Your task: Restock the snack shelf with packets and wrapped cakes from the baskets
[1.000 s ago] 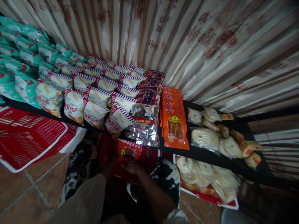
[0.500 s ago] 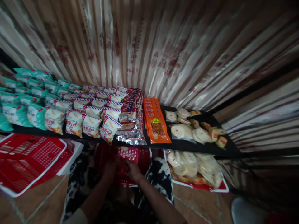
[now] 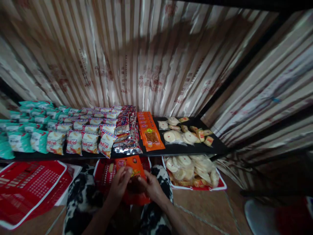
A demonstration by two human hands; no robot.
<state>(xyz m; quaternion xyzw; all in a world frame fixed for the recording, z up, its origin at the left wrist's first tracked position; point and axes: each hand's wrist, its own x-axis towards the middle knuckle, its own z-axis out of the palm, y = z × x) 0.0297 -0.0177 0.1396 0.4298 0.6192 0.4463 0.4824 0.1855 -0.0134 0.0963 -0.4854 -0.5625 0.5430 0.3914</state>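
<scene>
Both my hands hold a stack of orange snack packets [image 3: 132, 169] over a red basket [image 3: 105, 173] between my knees. My left hand [image 3: 120, 182] grips the stack's left side, fingers curled. My right hand [image 3: 152, 186] grips its right side. Just above, a black shelf [image 3: 186, 149] carries a row of the same orange packets [image 3: 150, 134], silver and dark red packets [image 3: 126, 133], and white striped-edge bags [image 3: 90, 137].
Teal bags [image 3: 22, 133] fill the shelf's left end, pale round cakes [image 3: 182, 133] its right. A red tray of cakes [image 3: 193, 168] sits on the floor at right, empty red baskets [image 3: 26, 186] at left. A striped curtain [image 3: 146, 55] hangs behind.
The view tilted up and back from the shelf. My hands lifted a stack of orange packets out of the red basket and now hold it together.
</scene>
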